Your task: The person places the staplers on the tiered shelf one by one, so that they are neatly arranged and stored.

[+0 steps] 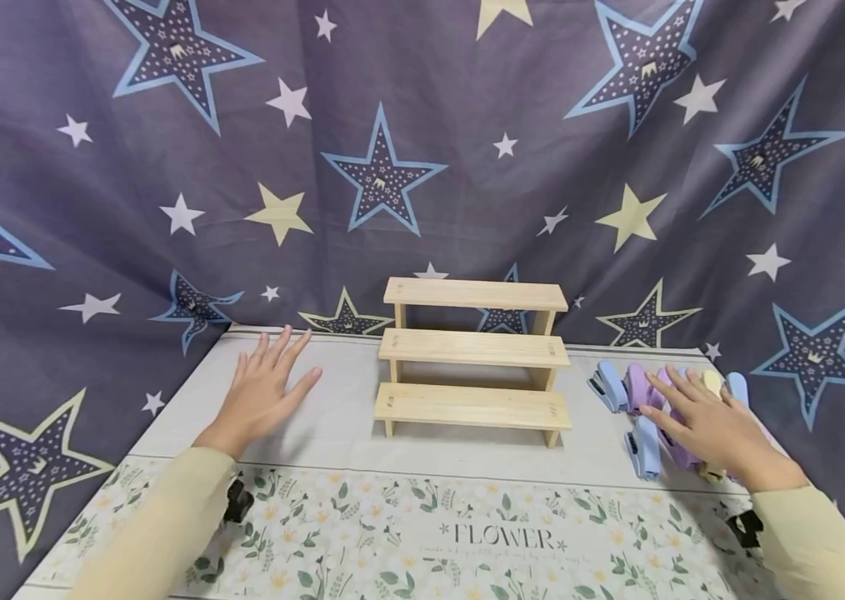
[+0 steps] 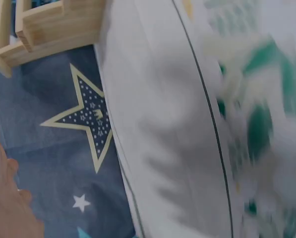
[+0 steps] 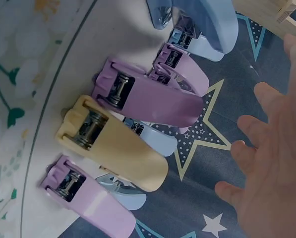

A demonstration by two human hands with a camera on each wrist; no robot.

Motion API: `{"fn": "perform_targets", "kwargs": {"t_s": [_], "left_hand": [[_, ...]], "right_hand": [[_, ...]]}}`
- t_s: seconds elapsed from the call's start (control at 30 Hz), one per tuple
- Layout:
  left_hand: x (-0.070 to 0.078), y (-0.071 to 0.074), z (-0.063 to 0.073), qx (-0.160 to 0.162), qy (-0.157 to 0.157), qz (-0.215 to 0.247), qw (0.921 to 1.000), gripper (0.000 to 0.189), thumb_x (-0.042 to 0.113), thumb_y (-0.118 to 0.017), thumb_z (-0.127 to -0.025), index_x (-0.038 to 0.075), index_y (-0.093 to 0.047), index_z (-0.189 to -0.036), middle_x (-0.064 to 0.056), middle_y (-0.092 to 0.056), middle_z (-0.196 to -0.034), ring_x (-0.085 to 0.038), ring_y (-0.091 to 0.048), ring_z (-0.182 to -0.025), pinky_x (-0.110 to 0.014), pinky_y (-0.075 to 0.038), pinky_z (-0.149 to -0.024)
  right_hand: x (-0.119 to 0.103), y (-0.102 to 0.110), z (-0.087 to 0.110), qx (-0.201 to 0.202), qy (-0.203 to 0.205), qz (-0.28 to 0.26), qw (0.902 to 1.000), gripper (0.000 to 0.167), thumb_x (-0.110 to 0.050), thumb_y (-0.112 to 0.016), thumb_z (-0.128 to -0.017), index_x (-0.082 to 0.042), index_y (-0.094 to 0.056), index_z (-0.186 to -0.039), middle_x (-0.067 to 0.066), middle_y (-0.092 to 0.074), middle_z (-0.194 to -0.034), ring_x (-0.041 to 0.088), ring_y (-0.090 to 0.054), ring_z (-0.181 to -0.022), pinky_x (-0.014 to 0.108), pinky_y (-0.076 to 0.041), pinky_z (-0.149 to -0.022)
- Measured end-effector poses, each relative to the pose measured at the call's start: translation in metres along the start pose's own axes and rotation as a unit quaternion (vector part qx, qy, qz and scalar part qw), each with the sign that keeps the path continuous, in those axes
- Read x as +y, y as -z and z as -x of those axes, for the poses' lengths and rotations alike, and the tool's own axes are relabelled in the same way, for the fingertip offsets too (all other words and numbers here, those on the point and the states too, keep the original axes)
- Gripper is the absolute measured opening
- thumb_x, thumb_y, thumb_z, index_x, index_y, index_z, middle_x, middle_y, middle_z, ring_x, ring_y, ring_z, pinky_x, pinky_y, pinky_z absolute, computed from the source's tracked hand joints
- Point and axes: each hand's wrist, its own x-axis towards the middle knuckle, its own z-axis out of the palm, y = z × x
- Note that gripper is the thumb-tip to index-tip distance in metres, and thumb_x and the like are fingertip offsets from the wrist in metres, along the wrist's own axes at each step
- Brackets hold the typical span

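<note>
My left hand [image 1: 261, 398] hovers over the pale tabletop left of the wooden stand, fingers spread, holding nothing. Its fingertips show at the edge of the left wrist view. Above a cluster of small pastel staplers at the right is my right hand [image 1: 722, 429], fingers also extended and nothing gripped. The cluster includes a blue stapler [image 1: 645, 450], a purple stapler [image 3: 157, 103], a yellow stapler [image 3: 120, 148] and a lilac stapler [image 3: 90, 198]. Part of the group is hidden under the right hand in the head view.
A three-tier wooden stand [image 1: 471, 406] stands at the middle back. Behind it hangs a dark curtain [image 1: 467, 50] printed with stars. A floral cloth strip [image 1: 362, 533] with the word FLOWER lies along the front of the table.
</note>
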Motion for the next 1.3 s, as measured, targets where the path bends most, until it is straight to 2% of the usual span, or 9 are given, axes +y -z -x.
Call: {"fn": "perform_targets", "kwargs": {"t_s": [0.17,0.4,0.53,0.7,0.87,1.03,1.2,1.23,1.3], "left_hand": [[0.009,-0.007,-0.01,-0.012,0.021,0.062,0.9978,0.069,0.061,-0.03,-0.104,0.032,-0.01,-0.162,-0.01,-0.006,-0.167,-0.042,0.003,-0.15,-0.066,0.01,-0.115],[0.018,-0.017,-0.028,-0.004,0.018,0.14,0.99,0.065,0.052,-0.031,-0.107,0.025,-0.013,-0.163,-0.016,-0.015,-0.165,-0.044,-0.002,-0.15,-0.066,0.005,-0.117],[0.023,-0.024,-0.034,-0.009,0.019,0.169,0.9854,0.066,0.052,-0.033,-0.107,0.022,-0.014,-0.163,-0.017,-0.018,-0.164,-0.045,-0.004,-0.149,-0.064,0.002,-0.118],[0.034,-0.031,-0.04,-0.018,0.023,0.213,0.9767,0.065,0.047,-0.036,-0.107,0.02,-0.016,-0.162,-0.017,-0.018,-0.164,-0.047,-0.008,-0.148,-0.067,-0.006,-0.117],[0.047,-0.036,-0.048,-0.043,0.032,0.262,0.9637,0.06,0.042,-0.036,-0.108,0.021,-0.019,-0.162,-0.018,-0.022,-0.163,-0.046,-0.012,-0.148,-0.07,-0.01,-0.115],[0.061,-0.041,-0.056,-0.061,0.032,0.32,0.9448,0.056,0.036,-0.033,-0.11,0.015,-0.022,-0.161,-0.018,-0.026,-0.161,-0.04,-0.02,-0.148,-0.062,-0.015,-0.118],[0.071,-0.045,-0.06,-0.073,0.057,0.382,0.9194,0.055,0.039,-0.027,-0.111,0.016,-0.024,-0.16,-0.011,-0.02,-0.165,-0.034,-0.019,-0.149,-0.057,-0.013,-0.121],[0.073,-0.046,-0.061,-0.073,0.061,0.39,0.9159,0.054,0.039,-0.027,-0.111,0.017,-0.025,-0.16,-0.01,-0.02,-0.165,-0.033,-0.019,-0.15,-0.057,-0.012,-0.121],[0.074,-0.049,-0.063,-0.075,0.068,0.394,0.9135,0.054,0.04,-0.026,-0.11,0.02,-0.025,-0.16,-0.008,-0.021,-0.165,-0.032,-0.018,-0.15,-0.057,-0.012,-0.121]], "right_hand": [[-0.003,0.001,0.0,0.003,-0.021,-0.051,0.9985,0.073,-0.055,-0.044,-0.103,-0.014,-0.023,-0.161,0.029,-0.025,-0.158,0.054,-0.019,-0.142,0.078,-0.008,-0.107],[-0.004,0.001,0.0,0.01,-0.031,-0.107,0.9937,0.074,-0.053,-0.048,-0.102,-0.008,-0.029,-0.158,0.03,-0.025,-0.157,0.054,-0.021,-0.142,0.079,-0.016,-0.104],[-0.005,0.002,-0.001,0.007,-0.031,-0.132,0.9908,0.074,-0.05,-0.049,-0.103,-0.003,-0.031,-0.156,0.033,-0.026,-0.156,0.056,-0.023,-0.14,0.081,-0.018,-0.102],[-0.007,0.002,0.0,0.014,-0.026,-0.16,0.9868,0.071,-0.047,-0.051,-0.103,0.004,-0.037,-0.151,0.037,-0.031,-0.151,0.059,-0.029,-0.135,0.079,-0.024,-0.101],[-0.01,0.004,0.003,0.029,-0.015,-0.171,0.9847,0.064,-0.042,-0.054,-0.103,0.007,-0.047,-0.143,0.037,-0.044,-0.141,0.057,-0.04,-0.127,0.076,-0.033,-0.099],[-0.012,0.004,0.006,0.054,0.004,-0.171,0.9837,0.053,-0.035,-0.057,-0.103,0.006,-0.056,-0.136,0.033,-0.055,-0.132,0.053,-0.051,-0.119,0.071,-0.042,-0.093],[-0.013,0.004,0.008,0.067,0.004,-0.177,0.982,0.048,-0.033,-0.058,-0.103,0.004,-0.06,-0.132,0.027,-0.062,-0.123,0.041,-0.063,-0.102,0.061,-0.053,-0.081],[-0.013,0.004,0.008,0.068,0.005,-0.176,0.982,0.047,-0.033,-0.058,-0.103,0.004,-0.06,-0.132,0.025,-0.063,-0.121,0.039,-0.064,-0.1,0.058,-0.055,-0.079],[-0.014,0.004,0.008,0.071,0.008,-0.173,0.9823,0.045,-0.032,-0.059,-0.103,0.004,-0.062,-0.13,0.023,-0.065,-0.117,0.032,-0.065,-0.094,0.051,-0.056,-0.074]]}}
